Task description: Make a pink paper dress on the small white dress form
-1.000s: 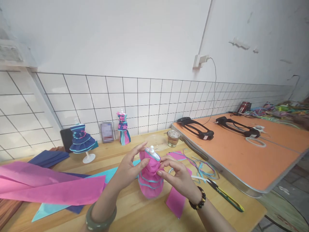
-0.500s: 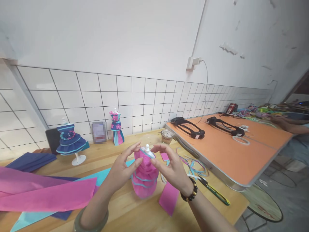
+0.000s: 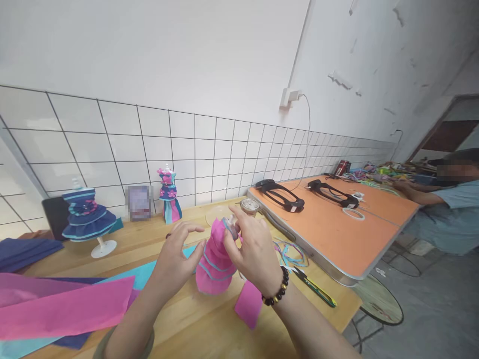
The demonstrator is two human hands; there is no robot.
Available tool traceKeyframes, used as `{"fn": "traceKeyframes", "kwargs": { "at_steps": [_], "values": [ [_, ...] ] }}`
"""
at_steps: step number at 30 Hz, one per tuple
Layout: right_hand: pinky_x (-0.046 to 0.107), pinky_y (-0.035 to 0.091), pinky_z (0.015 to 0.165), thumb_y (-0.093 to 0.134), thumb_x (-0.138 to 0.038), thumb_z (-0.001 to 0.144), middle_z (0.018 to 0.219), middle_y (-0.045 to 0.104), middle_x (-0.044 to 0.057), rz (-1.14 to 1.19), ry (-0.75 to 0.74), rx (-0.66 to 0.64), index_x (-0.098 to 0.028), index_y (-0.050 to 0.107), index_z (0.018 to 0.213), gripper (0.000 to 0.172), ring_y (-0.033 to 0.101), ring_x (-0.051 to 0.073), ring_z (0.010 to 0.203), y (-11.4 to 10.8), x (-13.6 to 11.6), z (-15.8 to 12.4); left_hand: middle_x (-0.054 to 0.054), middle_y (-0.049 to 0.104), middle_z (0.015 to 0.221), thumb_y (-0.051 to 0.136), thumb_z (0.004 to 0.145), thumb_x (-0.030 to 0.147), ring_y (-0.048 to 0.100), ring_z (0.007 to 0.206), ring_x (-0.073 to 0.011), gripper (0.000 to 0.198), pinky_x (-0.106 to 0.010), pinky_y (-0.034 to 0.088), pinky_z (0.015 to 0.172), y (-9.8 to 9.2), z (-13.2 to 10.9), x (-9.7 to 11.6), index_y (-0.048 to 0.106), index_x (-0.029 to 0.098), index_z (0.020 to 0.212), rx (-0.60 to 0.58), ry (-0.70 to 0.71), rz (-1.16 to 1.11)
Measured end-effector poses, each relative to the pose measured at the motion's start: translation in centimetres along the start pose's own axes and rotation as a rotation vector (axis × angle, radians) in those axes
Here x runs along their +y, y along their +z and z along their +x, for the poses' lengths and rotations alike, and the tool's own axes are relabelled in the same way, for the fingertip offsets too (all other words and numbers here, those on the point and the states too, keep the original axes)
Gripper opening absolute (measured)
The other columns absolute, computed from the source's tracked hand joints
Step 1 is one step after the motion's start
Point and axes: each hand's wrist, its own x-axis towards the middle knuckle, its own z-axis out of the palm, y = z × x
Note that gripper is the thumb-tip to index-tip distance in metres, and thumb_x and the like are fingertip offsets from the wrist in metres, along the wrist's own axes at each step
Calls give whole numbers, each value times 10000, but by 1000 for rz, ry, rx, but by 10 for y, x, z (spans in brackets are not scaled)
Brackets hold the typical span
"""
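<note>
A small pink paper dress (image 3: 214, 267) with light blue trim stands on a mini mannequin over the wooden table (image 3: 194, 324). My left hand (image 3: 175, 257) curls around its left side, thumb pressed to the bodice, fingers arched above. My right hand (image 3: 251, 252) covers the top and right side, fingers pinching at the neck where the white mannequin tip shows. A pink paper piece (image 3: 247, 310) lies just under my right wrist.
Pink (image 3: 63, 311), cyan and navy paper sheets spread at left. Two finished dress models (image 3: 87, 219) (image 3: 168, 195) stand by the tiled wall. A glass jar (image 3: 249, 205), ribbon scraps (image 3: 290, 252) and a cutter (image 3: 314, 286) lie right. An orange table (image 3: 337, 224) carries black headsets; a seated person (image 3: 447, 204) is beyond.
My right hand has moved over the top of the dress, hiding the mannequin neck. The dress tilts slightly left. The view has swung right, bringing a seated person into sight.
</note>
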Motion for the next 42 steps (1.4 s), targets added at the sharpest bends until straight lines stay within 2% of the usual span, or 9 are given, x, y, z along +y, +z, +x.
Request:
{"fn": "traceKeyframes", "kwargs": {
  "at_steps": [3,7,15,18,22,24,28,34,42],
  "values": [
    [329,350,733,481,-219,857,845,663,50,-36,8,-46,-175,516,1190,338,585,212,820,-3,-3,4,-21,595,992,484,832,217,546,967,-200,140,-367,433,865,1,-1,4,515,236,967,-131,28,27],
    [320,333,740,429,-235,913,829,682,45,-54,0,-68,-189,576,1101,242,600,196,810,-7,-6,10,-19,580,946,480,795,146,535,942,-202,166,-368,420,834,4,-1,7,507,226,938,-204,40,24],
    [285,300,651,421,-229,930,734,673,12,12,-8,-102,-197,612,767,253,576,144,651,-16,-4,23,-42,570,925,455,788,115,510,936,-216,178,-371,387,825,7,-2,1,506,206,931,-168,130,78],
    [277,297,622,424,-239,924,638,632,5,36,2,-105,-191,575,676,294,529,135,574,-16,-2,25,-49,580,923,451,801,149,523,931,-215,227,-372,380,842,10,-2,-3,507,195,1016,-102,19,5],
    [282,307,635,413,-255,926,579,580,-3,84,-15,-109,-193,563,661,311,498,140,556,-15,-2,22,-5,573,720,437,825,237,551,731,-175,364,-321,405,737,13,1,-3,436,145,1177,-51,-303,-358],
    [289,313,655,418,-262,924,616,590,1,129,-28,-104,-195,574,684,294,509,145,588,-16,-3,19,17,559,642,460,819,279,521,634,-147,418,-282,389,655,11,3,0,419,107,1198,-83,-418,-546],
    [299,331,670,419,-277,924,619,579,-4,249,-25,-133,-201,577,690,293,506,147,597,-18,-5,12,83,447,542,568,762,306,355,473,-82,482,-225,257,489,3,3,10,456,107,1187,-190,-562,-723],
    [310,366,709,441,-300,913,649,611,-3,363,-16,-136,-209,612,757,249,555,164,650,-19,-6,7,95,425,496,637,721,272,338,437,-66,547,-218,218,461,2,-1,5,454,113,1212,-259,-660,-878],
    [311,394,734,455,-310,910,628,606,-4,397,-6,-155,-206,578,678,283,566,165,654,-18,-8,5,106,406,518,663,710,267,295,413,-45,610,-211,196,437,8,-1,-6,422,131,1254,-278,-625,-936]
  ]
}}
